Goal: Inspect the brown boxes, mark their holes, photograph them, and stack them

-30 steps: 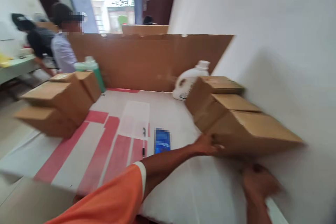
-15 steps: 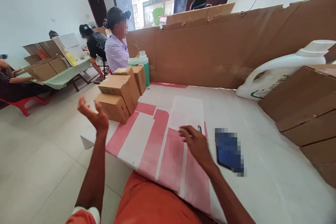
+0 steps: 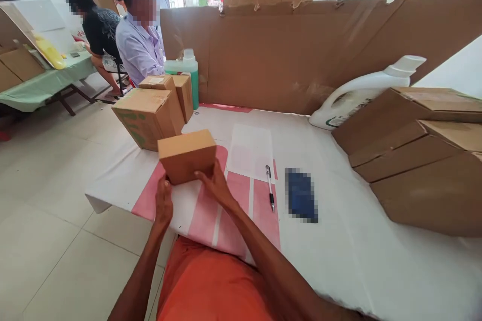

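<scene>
A small brown cardboard box is held between my two hands above the near left part of the table. At its lower left corner is my left hand, its fingers partly hidden behind the box. My right hand grips the right side, with the thumb on the near face. Just beyond the held box, more cardboard boxes stand together at the table's left edge. To the right of my right hand lie a pen and a pale sheet of paper.
A dark blurred-out flat object lies right of the pen. Several cardboard boxes are stacked at the right, beside a white jug. A green bottle stands by the upright cardboard panel. A co-worker sits beyond on the left.
Both hands were empty and apart; now they hold the small box, lifted from the front of the left group and brought rightward. The view has shifted, and the pen shows fully.
</scene>
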Tool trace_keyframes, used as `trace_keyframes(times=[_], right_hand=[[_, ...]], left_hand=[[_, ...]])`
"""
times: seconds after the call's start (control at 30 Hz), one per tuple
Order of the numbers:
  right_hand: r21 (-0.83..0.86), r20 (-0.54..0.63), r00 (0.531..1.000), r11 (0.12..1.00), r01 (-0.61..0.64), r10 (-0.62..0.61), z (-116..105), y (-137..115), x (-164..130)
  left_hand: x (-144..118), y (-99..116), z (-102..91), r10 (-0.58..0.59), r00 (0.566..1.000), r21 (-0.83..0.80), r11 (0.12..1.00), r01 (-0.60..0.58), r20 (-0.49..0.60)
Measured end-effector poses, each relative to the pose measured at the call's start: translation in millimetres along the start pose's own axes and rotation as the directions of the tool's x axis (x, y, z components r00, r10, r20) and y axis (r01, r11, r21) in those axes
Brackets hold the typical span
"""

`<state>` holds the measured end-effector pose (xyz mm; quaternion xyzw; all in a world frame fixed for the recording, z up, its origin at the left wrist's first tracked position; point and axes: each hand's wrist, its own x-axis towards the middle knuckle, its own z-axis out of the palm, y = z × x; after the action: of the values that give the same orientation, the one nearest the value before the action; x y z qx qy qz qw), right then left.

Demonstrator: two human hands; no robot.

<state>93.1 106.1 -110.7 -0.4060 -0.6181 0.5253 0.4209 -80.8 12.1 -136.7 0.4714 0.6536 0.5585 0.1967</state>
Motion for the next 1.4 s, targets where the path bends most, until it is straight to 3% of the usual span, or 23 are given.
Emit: trace_keyframes(times=[0.1, 0.2, 0.27, 0.37, 0.5, 0.7, 0.8, 0.87, 0.93, 1.07, 1.13, 1.27, 1.4], right_hand=[[-0.026, -0.137, 0.989, 0.998, -0.064, 0.060, -59, 4, -42], [-0.111, -0.285, 0.955, 0.987, -0.113, 0.077, -106, -7, -82], [-0.142, -0.336, 0.937, 0.979, -0.149, 0.094, -127, -18, -98], [-0.171, -0.343, 0.935, 0.974, -0.151, 0.084, -141, -31, -109], [-0.147, -0.343, 0.937, 0.981, -0.127, 0.070, -141, -28, -115], [-0.124, -0.261, 0.963, 0.987, -0.106, 0.071, -125, 14, -134], [-0.173, -0.302, 0.953, 0.982, -0.078, 0.023, -117, 26, -138], [-0.137, -0.347, 0.938, 0.989, -0.050, 0.000, -115, 21, -137], [-0.099, -0.387, 0.922, 0.995, -0.028, -0.012, -118, 6, -135], [-0.152, -0.479, 0.868, 0.986, 0.063, -0.129, -127, -38, -132], [-0.185, -0.495, 0.848, 0.976, 0.113, -0.192, -130, -54, -129], [-0.161, -0.446, 0.865, 0.971, 0.176, -0.230, -129, -61, -114], [-0.048, -0.342, 0.923, 0.984, 0.171, -0.177, -120, -44, -81]], left_hand=[[-49, 28, 19.2, -0.043, 0.982, -0.046, 0.998, 0.053, 0.185], [-68, 59, 30.4, -0.059, 0.940, -0.107, 0.989, 0.100, 0.335], [-67, 77, 34.4, -0.039, 0.939, -0.108, 0.991, 0.081, 0.343], [-57, 97, 38.3, 0.072, 0.947, -0.075, 0.996, -0.051, 0.314], [-48, 95, 45.9, 0.187, 0.945, 0.005, 0.981, -0.196, 0.270], [-63, 52, 58.5, 0.077, 0.955, 0.055, 0.994, -0.097, 0.286], [-70, 51, 58.1, 0.053, 0.940, 0.052, 0.996, -0.075, 0.338], [-70, 63, 53.9, 0.066, 0.941, 0.046, 0.995, -0.087, 0.333], [-67, 82, 47.2, 0.151, 0.941, 0.036, 0.985, -0.170, 0.302], [-58, 119, 37.2, 0.408, 0.884, 0.026, 0.905, -0.425, 0.228], [-52, 128, 39.1, 0.472, 0.864, 0.038, 0.874, -0.485, 0.174], [-35, 124, 53.1, 0.483, 0.871, 0.046, 0.872, -0.488, 0.085], [-9, 107, 67.1, 0.365, 0.930, 0.004, 0.931, -0.366, 0.051]])
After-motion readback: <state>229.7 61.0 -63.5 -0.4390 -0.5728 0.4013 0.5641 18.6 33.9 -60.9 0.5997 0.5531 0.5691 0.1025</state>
